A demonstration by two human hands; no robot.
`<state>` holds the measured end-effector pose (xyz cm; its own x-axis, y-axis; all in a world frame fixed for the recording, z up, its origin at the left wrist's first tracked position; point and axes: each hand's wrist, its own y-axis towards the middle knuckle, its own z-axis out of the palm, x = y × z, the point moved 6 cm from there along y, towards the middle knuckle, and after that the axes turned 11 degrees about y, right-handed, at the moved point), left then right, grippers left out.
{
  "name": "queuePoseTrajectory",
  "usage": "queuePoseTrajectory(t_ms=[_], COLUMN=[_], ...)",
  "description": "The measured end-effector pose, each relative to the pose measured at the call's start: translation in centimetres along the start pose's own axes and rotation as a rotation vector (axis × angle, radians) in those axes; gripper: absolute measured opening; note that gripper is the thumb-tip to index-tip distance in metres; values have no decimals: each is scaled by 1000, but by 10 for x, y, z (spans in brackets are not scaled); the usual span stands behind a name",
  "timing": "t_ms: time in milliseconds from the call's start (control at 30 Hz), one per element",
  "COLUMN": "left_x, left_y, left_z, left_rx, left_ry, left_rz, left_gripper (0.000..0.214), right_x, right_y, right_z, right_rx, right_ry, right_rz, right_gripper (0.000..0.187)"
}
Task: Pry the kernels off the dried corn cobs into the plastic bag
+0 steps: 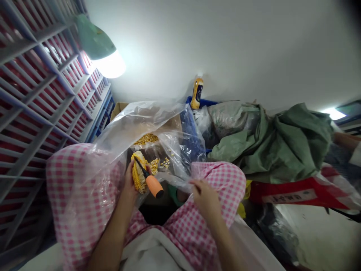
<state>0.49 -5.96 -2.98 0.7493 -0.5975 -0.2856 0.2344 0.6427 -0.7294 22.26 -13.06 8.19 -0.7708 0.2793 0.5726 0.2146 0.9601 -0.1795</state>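
My left hand (129,180) is closed around a corn cob (138,177), partly stripped of its yellow kernels. Across the cob lies a screwdriver (153,186) with a dark shaft and an orange handle slanting down to the right; how it is held there is partly hidden. With fingers pinched together, my right hand (205,197) grips the edge of a clear plastic bag (113,137) above my right knee. Loose corn kernels (146,139) lie inside the bag, beyond the cob.
Plastic lattice crates (56,79) rise on the left, with a lit lamp (97,41) attached. Behind the bag are a cardboard box (119,108) and a yellow bottle (196,92) by a blue crate. Green cloth (276,143) and a red bag (299,192) are on the right.
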Motion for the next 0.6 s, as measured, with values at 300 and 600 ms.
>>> queuePoseTrajectory(t_ms=[300, 600], left_x=[-5, -6], left_y=[-4, -3], left_z=[4, 2], left_rx=[-9, 13], left_ry=[-6, -65], left_rz=[-5, -6], left_gripper=[35, 34], right_x=[93, 119], right_y=[-10, -23], right_z=[-108, -108], right_rx=[-527, -553], right_ry=[229, 352], right_rz=[-619, -786], right_gripper=[22, 24])
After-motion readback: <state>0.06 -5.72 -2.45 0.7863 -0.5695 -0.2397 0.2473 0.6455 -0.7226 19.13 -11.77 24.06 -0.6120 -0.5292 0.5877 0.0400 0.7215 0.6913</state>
